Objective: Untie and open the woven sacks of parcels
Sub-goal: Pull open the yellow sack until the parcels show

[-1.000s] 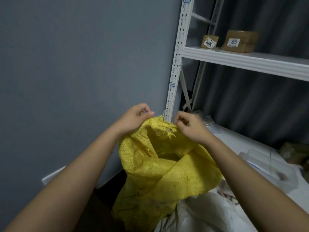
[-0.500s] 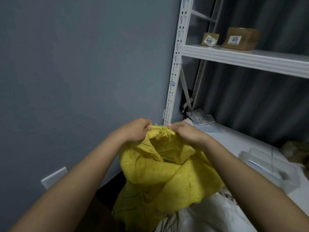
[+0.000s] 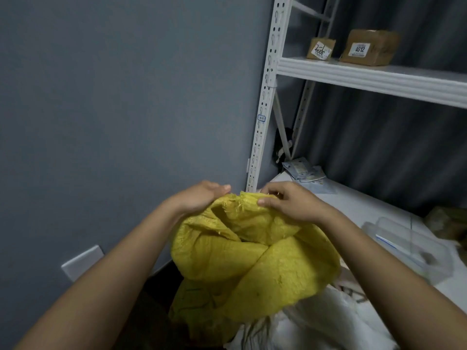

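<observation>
A yellow woven sack [image 3: 252,256] stands in front of me, its top crumpled and folded over, with frayed threads along the rim. My left hand [image 3: 202,197] grips the rim on the left side, fingers curled over the fabric. My right hand [image 3: 288,200] pinches the rim on the right, thumb on the near side and fingers over the far side. The two hands are close together at the top of the sack. What is inside the sack is hidden.
A white sack [image 3: 316,324] lies under the yellow one at the bottom right. A white metal rack [image 3: 265,97] stands behind, with two labelled cardboard boxes [image 3: 369,48] on its upper shelf. A clear plastic bin [image 3: 409,246] and flat packets [image 3: 305,173] lie on the lower shelf. A grey wall is on the left.
Both hands have dropped lower with the sack's rim and moved closer together. The top of the sack has folded down over itself.
</observation>
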Demonstrator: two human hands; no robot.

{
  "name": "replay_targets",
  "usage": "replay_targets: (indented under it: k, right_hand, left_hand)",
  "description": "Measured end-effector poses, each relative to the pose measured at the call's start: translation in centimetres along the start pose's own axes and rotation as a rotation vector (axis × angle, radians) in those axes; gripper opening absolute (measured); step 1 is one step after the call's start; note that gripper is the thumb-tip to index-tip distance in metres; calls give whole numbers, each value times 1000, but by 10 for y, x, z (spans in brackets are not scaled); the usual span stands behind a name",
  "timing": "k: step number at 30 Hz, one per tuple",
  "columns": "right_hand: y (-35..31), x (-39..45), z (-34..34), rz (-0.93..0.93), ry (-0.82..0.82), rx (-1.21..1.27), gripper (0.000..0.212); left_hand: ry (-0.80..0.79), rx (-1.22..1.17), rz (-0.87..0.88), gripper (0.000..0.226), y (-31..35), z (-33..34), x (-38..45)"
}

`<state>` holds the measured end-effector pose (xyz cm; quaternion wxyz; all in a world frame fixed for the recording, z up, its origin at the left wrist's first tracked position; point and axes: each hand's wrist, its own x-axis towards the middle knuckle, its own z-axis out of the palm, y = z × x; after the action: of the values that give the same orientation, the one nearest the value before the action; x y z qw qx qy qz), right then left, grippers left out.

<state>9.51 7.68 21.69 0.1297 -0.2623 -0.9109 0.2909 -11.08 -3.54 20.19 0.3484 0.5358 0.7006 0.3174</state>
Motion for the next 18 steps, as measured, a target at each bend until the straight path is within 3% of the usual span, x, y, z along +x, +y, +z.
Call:
replay_targets:
  k: [3, 5, 7, 8, 11, 13, 16, 18]
  right_hand:
    - [-2, 4, 8, 52, -27, 105, 31]
    - [-4, 9, 14, 227, -80, 382, 37]
    - [-6, 9, 15, 396, -139, 662, 38]
    - [-5, 7, 15, 411, -158, 672, 41]
    - [2, -3, 7, 242, -165, 215, 37]
    - [4, -10, 2, 134, -63, 158, 23]
    - [1, -10, 3, 234, -136, 655, 29]
    - [3, -12, 0, 316, -220, 732, 40]
  left_hand:
    - [148, 365, -1, 54, 0, 10, 5]
    - [273, 378, 148, 53, 10, 31, 0]
    - [222, 393, 278, 33, 15, 53, -2]
    - [203, 370, 283, 23, 15, 57, 0]
    - [142, 119, 139, 27, 12, 40, 9]
    - [86, 76, 91, 37, 9, 30, 12]
    - [91, 194, 231, 22, 10, 43, 11]
    - [27, 157, 328, 8, 11, 54, 11]
